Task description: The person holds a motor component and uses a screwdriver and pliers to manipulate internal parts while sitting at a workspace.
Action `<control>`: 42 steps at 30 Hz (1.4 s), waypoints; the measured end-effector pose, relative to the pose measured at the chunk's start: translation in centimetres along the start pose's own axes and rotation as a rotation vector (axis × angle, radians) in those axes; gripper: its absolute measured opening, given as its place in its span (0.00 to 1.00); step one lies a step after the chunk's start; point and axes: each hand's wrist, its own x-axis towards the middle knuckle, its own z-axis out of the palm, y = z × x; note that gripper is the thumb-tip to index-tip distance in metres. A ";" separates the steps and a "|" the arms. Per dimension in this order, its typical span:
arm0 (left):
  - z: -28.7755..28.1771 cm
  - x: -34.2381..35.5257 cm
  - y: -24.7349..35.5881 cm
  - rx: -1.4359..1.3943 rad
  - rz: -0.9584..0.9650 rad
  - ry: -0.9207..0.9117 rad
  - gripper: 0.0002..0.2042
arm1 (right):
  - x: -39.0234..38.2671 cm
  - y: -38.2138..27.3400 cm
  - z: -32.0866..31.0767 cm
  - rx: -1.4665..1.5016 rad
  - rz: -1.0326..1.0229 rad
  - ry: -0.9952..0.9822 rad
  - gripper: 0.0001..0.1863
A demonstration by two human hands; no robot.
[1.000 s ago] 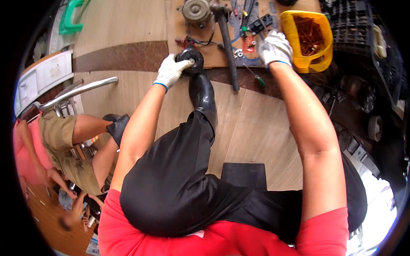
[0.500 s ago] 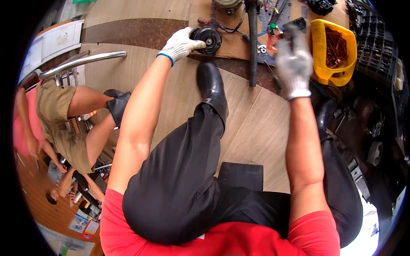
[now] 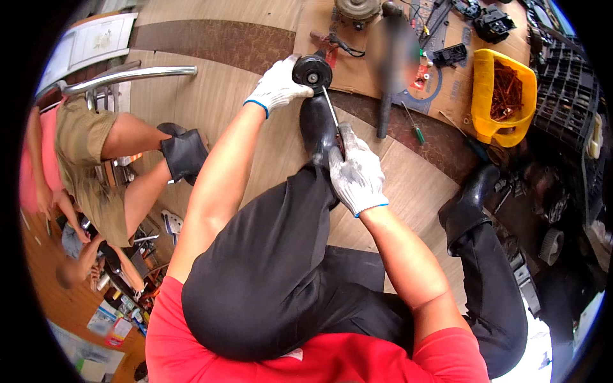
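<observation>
My left hand (image 3: 280, 83) in a white knit glove grips a black round part (image 3: 312, 75) with a small metal centre, held at the cardboard's near edge above my black boot (image 3: 314, 124). My gloved right hand (image 3: 357, 169) is closed around a screwdriver, whose thin metal shaft (image 3: 332, 107) slants up to the lower right rim of the round part. The screwdriver's handle is mostly hidden by the glove. A short cable (image 3: 350, 50) lies just beyond the round part. A green-handled screwdriver (image 3: 418, 133) lies to the right.
Cardboard (image 3: 345, 70) holds a metal round housing (image 3: 357, 9), a dark tube (image 3: 383, 118) and black parts (image 3: 491, 22). At right are a yellow container (image 3: 479, 99) with copper-coloured scraps and black plastic grilles (image 3: 562, 102). At left are a chrome rail (image 3: 140, 73) and other people (image 3: 89, 179).
My right hand has come down and left from beside the yellow container and now holds a screwdriver against the round part. My left hand still holds that part. The view has shifted.
</observation>
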 end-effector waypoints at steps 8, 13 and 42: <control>1.8 -1.0 2.0 0.052 -0.137 0.162 0.45 | 1.8 0.5 -0.4 -0.083 -0.062 0.021 0.18; 2.1 -0.9 2.1 0.072 -0.151 0.184 0.46 | 2.4 0.2 -0.6 -0.089 -0.070 0.008 0.17; 1.1 -0.6 2.7 0.159 -0.065 0.134 0.41 | 3.2 0.0 -1.6 -0.096 -0.056 -0.017 0.19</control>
